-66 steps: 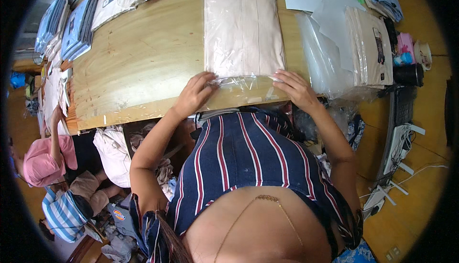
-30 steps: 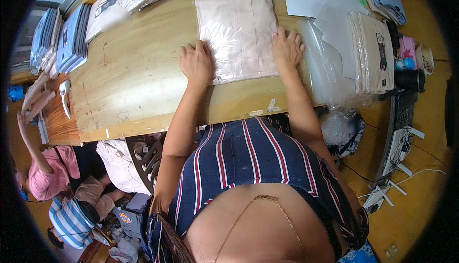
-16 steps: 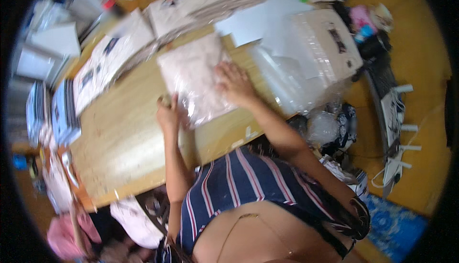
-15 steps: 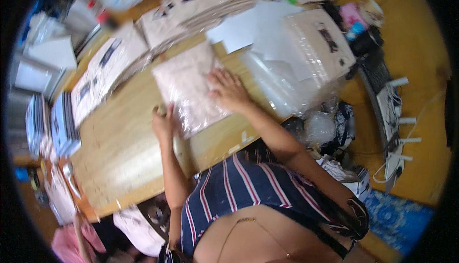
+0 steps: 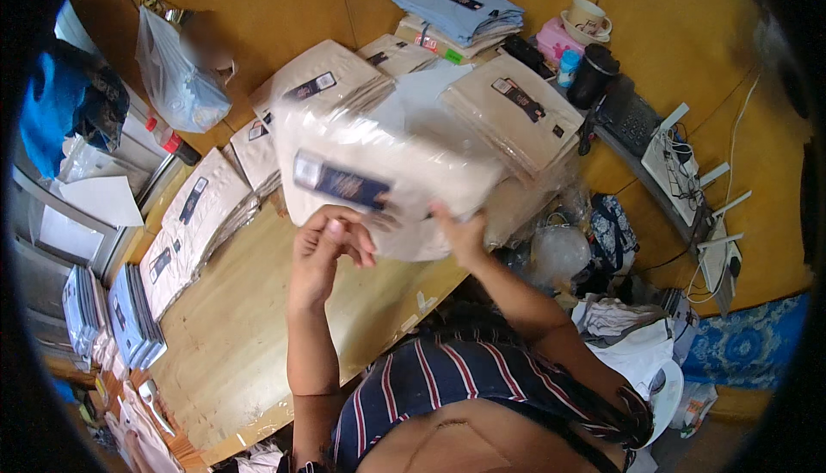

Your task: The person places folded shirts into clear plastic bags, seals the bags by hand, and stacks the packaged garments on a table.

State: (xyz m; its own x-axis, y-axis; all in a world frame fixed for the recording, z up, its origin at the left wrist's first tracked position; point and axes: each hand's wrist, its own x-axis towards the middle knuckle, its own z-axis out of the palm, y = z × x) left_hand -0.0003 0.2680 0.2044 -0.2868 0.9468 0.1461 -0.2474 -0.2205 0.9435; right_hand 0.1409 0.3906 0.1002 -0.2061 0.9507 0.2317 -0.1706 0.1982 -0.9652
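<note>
A folded beige garment in a clear plastic bag (image 5: 413, 176) is held up tilted over the table, a dark label with a white patch facing me. Its edges are smeared by motion. My right hand (image 5: 465, 236) grips its near right part, thumb on the upper face and the other fingers mostly hidden. Beside its near left edge is my left hand (image 5: 323, 253), fingers loosely bent and apart, with nothing visible in them. Whether these fingers touch the plastic I cannot tell.
Stacks of bagged beige garments (image 5: 206, 193) line the table's (image 5: 249, 327) far left side. Another bagged stack (image 5: 516, 107) lies at the back right, near a black lidded cup (image 5: 594, 73) and a telephone (image 5: 632, 116). Blue folded garments (image 5: 133, 314) stand at the left. A dark-drink bottle (image 5: 172, 142) is behind.
The bagged garment lay flat on the table with no label showing; now it is lifted, label side visible. My right hand has closed on it. The view has shifted.
</note>
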